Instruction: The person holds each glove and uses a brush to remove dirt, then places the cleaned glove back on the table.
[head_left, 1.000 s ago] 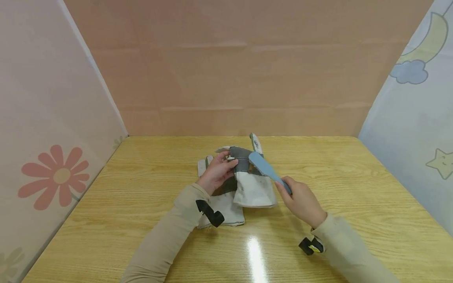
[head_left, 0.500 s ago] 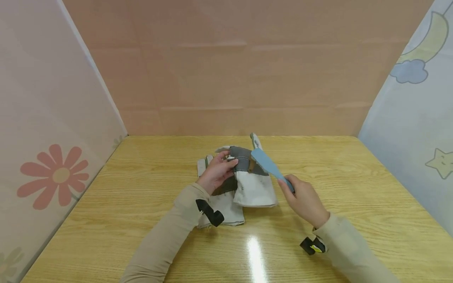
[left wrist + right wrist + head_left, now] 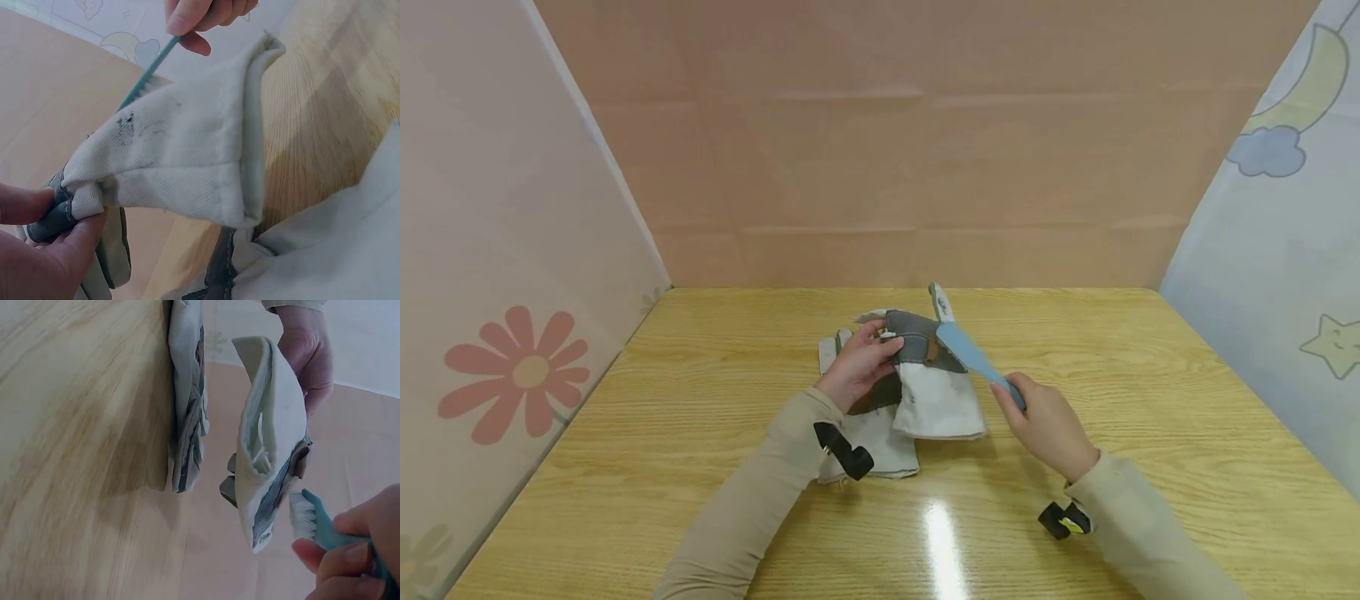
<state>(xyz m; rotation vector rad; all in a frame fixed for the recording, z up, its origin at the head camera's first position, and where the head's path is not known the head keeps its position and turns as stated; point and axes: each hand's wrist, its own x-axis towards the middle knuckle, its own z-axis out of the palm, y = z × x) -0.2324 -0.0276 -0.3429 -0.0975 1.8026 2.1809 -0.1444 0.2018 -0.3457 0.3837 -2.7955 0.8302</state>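
Brush [image 3: 973, 354] gripped in right hand [image 3: 1051, 427] has edged rightward along glove [image 3: 936, 400] pinched by left hand [image 3: 859, 367], exposing brown patch [image 3: 933, 351]; brushing looks unfinished

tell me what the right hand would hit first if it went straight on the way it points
Most likely the raised glove: the right hand holds the brush with its bristles facing that glove's dark patch, so the bristles would reach it first. Whether they touch now is hard to tell.

Left grip [image 3: 862, 367] pinches glove [image 3: 938, 406]; right grip [image 3: 1047, 425] holds blue brush [image 3: 967, 352]; contact unclear.
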